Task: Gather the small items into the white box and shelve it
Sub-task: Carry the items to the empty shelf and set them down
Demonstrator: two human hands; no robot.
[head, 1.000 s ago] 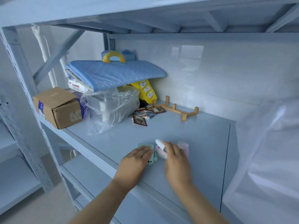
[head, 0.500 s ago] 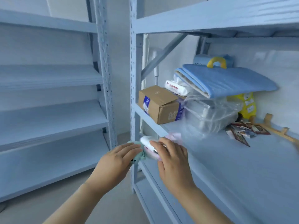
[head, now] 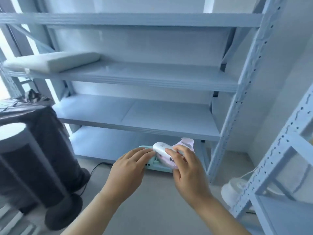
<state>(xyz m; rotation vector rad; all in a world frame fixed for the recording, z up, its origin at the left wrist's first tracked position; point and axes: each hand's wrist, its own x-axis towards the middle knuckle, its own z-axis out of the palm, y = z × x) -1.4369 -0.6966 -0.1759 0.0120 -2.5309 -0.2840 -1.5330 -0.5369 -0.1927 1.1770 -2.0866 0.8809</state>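
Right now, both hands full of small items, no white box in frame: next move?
Probably keep the clutch and turn on to find the box. The left hand and right hand press a teal item, a white gadget and a pink item together in mid-air. The shelves ahead hold only a foam pad.

We hold three small items bunched in midair: a mint-green case lowest, a pink item, a white oblong device tilted on top.
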